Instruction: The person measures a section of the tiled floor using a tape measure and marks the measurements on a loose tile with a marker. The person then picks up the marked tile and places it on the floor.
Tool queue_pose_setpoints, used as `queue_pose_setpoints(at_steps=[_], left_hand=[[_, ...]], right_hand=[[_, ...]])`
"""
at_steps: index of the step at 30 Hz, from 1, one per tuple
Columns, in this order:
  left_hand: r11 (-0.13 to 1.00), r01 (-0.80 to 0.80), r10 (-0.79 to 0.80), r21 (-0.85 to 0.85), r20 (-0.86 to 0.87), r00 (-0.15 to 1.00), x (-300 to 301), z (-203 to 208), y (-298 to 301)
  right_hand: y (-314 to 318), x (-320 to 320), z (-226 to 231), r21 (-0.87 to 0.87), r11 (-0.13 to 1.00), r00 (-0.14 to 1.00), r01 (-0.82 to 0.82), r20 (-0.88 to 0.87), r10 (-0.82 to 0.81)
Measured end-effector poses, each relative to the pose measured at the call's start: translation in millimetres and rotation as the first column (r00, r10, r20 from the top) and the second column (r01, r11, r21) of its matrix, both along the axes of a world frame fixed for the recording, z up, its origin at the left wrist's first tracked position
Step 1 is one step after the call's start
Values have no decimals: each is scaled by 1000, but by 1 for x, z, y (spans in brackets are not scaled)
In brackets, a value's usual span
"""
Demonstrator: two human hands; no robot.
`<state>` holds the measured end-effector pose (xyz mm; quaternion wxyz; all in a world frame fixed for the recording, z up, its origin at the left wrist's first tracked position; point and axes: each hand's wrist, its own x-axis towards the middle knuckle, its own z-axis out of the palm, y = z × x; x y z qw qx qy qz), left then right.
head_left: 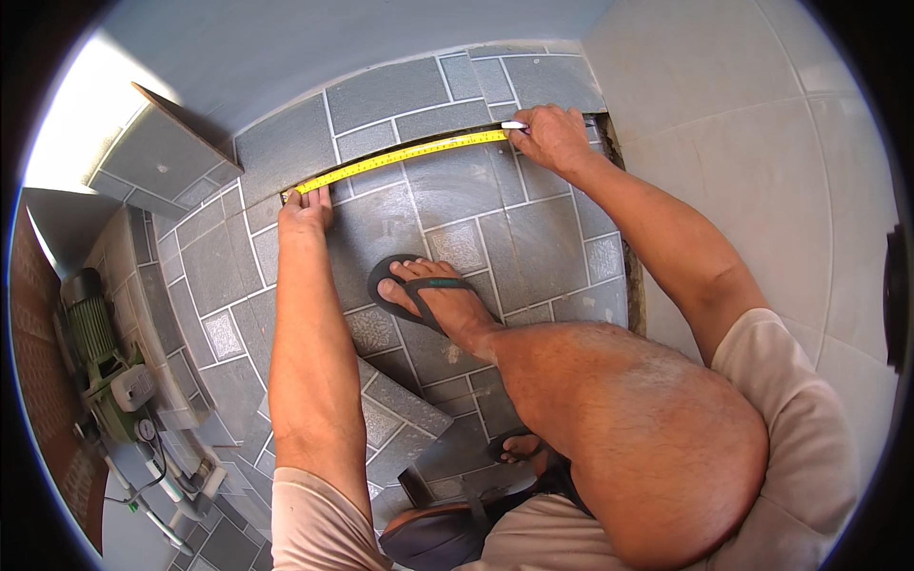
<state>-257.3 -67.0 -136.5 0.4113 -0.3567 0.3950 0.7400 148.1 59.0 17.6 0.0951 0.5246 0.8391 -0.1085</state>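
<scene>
A yellow tape measure [405, 155] is stretched across the grey patterned floor tiles [367, 224], along a dark narrow gap between two rows. At its left end my left hand [307, 208] grips the blade, thumb and fingers against the tile edge. My right hand [553, 138] is closed at the other end of the visible blade, close to the wall. From its fingers sticks out a small white-tipped thing, like a pen [515, 125]. The rest of that thing, and whatever else lies in the palm, is hidden.
A loose tile [164, 152] leans at the far left, and cut tile pieces [400, 419] lie near my sandalled foot [433, 297]. A green motor pump [100, 343] with pipes stands left. A beige tiled wall [733, 181] rises right, beside a rough open edge [632, 276].
</scene>
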Motion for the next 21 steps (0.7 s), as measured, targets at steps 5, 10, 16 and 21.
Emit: queue_pose_setpoints(at_steps=[5, 10, 16, 21], left_hand=[[1000, -9, 9, -3, -9, 1000, 3, -2, 1], [1000, 3, -3, 13, -28, 1000, -4, -8, -1], [1000, 3, -3, 4, -29, 1000, 3, -4, 1], [999, 14, -13, 36, -12, 1000, -8, -10, -5]], right_hand=[[12, -6, -1, -62, 997, 999, 41, 10, -40], [21, -13, -5, -58, 995, 996, 77, 52, -74], [22, -15, 4, -122, 987, 991, 108, 96, -96], [18, -21, 0, -78, 992, 992, 94, 89, -87]])
